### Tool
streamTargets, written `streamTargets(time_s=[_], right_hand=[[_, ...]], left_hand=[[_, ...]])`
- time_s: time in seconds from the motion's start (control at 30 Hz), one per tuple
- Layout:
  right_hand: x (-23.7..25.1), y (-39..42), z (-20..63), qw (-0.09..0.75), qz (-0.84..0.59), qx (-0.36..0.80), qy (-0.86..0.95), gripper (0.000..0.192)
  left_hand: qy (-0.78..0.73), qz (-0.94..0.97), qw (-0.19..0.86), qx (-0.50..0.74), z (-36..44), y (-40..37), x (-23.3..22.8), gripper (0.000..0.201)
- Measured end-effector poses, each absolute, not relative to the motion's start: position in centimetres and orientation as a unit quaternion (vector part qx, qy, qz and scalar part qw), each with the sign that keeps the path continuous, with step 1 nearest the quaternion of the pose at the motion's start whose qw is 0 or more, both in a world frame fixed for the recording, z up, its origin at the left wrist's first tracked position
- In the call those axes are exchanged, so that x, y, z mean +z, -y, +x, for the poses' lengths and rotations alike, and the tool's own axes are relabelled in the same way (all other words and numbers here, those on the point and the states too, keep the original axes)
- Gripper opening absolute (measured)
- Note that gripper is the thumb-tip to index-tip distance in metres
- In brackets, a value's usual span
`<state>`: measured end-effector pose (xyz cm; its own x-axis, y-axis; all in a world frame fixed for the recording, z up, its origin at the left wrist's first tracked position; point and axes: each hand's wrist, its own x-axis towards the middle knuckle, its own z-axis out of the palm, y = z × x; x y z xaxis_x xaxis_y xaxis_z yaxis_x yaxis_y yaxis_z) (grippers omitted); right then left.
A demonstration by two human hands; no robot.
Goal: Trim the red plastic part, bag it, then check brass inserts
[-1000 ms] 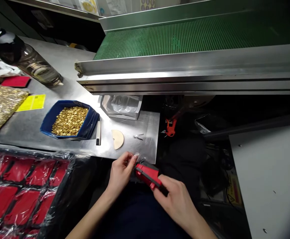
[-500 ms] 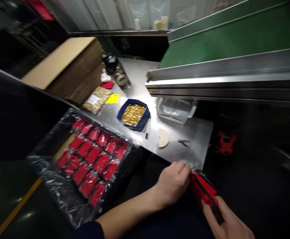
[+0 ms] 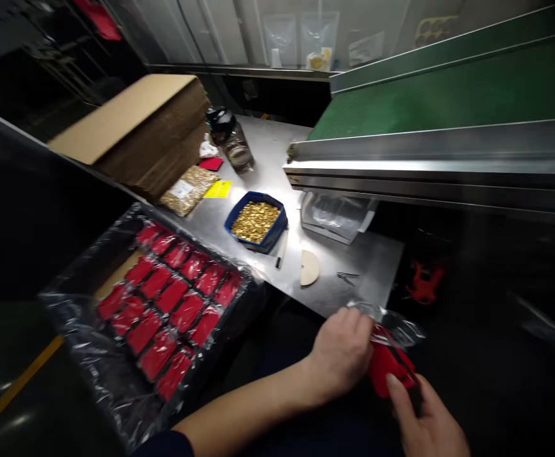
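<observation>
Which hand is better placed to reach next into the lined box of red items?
Likely the left hand: it is nearer the lined box, while the right hand, farther away, grips the red item. The left's own grip is hidden.

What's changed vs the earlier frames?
View swung left, bringing the carton into frame. More clear film now shows past the red pack. No visible pickup or release: right grip still on the pack, left grip at its other end. Blue tray, half-disc and small tool unmoved on the bench.
</observation>
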<state>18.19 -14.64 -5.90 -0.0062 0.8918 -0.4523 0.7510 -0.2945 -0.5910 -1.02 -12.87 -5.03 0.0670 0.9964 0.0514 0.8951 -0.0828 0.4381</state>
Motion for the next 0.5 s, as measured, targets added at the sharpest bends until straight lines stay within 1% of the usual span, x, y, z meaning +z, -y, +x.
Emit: streamTargets(time_s=[0.07, 0.13, 0.23, 0.3, 0.43, 0.5], right_hand=[[-6.0, 14.2, 17.3, 0.123, -0.673, 0.45, 0.574, 0.06], [-6.1, 13.6, 16.5, 0.161, -0.654, 0.485, 0.558, 0.056], [-6.1, 12.9, 15.8, 0.194, -0.652, 0.5, 0.536, 0.052], [-6.1, 12.6, 15.6, 0.212, -0.661, 0.495, 0.523, 0.05], [-6.3, 12.5, 15.6, 0.256, -0.673, 0.492, 0.489, 0.047], [-6.4, 12.5, 15.6, 0.279, -0.665, 0.498, 0.482, 0.046]], left_hand=[[-0.68, 0.684, 0.175, 0.199, -1.6, 12.0, -5.6, 0.007], [-0.688, 0.66, 0.2, 0.224, -2.3, 11.2, -6.5, 0.007], [-0.686, 0.643, 0.239, 0.243, -3.2, 10.3, -8.1, 0.013], [-0.679, 0.64, 0.26, 0.249, -3.4, 10.0, -8.7, 0.014], [-0.642, 0.652, 0.306, 0.265, -3.0, 10.5, -7.9, 0.007], [-0.583, 0.681, 0.342, 0.282, -2.5, 11.1, -6.7, 0.008]])
